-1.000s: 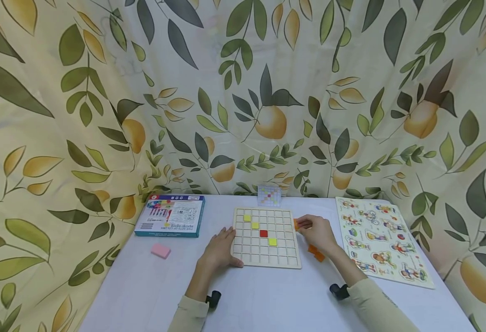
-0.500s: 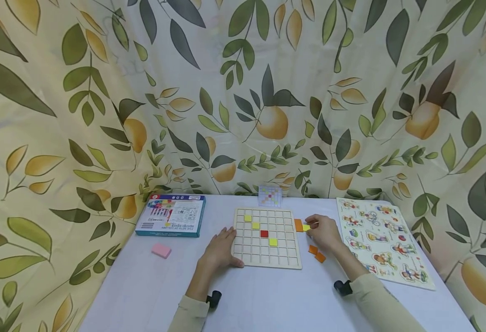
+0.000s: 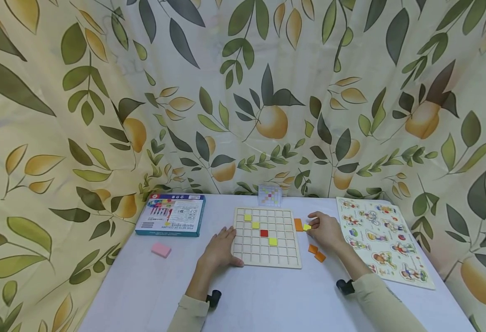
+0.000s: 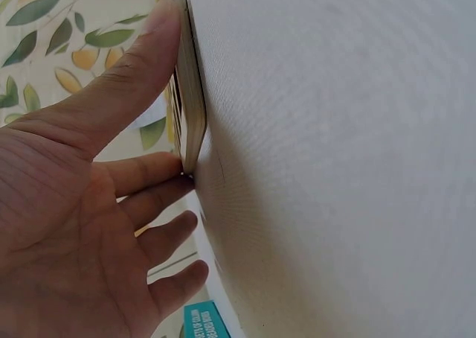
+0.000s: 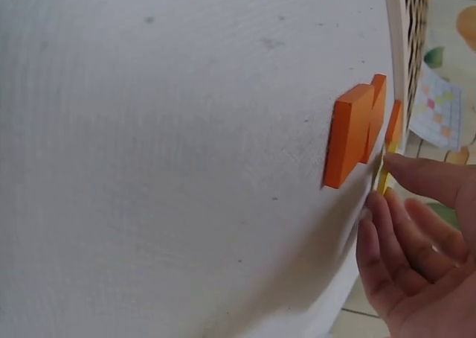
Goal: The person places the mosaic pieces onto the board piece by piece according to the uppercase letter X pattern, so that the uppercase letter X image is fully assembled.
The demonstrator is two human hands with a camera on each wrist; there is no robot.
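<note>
The square grid board (image 3: 249, 253) lies on the white table, with three yellow tiles and one red tile (image 3: 264, 233) in its cells. My left hand (image 3: 220, 249) rests at the board's left edge, its thumb at the near corner; in the left wrist view the thumb (image 4: 130, 74) and extended fingers touch the board's edge. To the right of the board, my right hand (image 3: 326, 230) pinches a yellow tile (image 3: 306, 227) between thumb and fingers. Beside that tile lies an orange tile (image 3: 299, 225). Two more orange tiles (image 5: 349, 137) lie nearer me.
A small pattern card (image 3: 269, 196) stands behind the board. At the back left lies a flat blue-edged box (image 3: 170, 216), with a pink block (image 3: 161, 250) in front of it. A white board with cartoon figures (image 3: 386, 240) lies at the right. A leaf-print curtain surrounds the table.
My right hand has drawn back to the right from the orange tile at the board's edge, and a yellow tile now shows at its fingertips. The left hand keeps its place.
</note>
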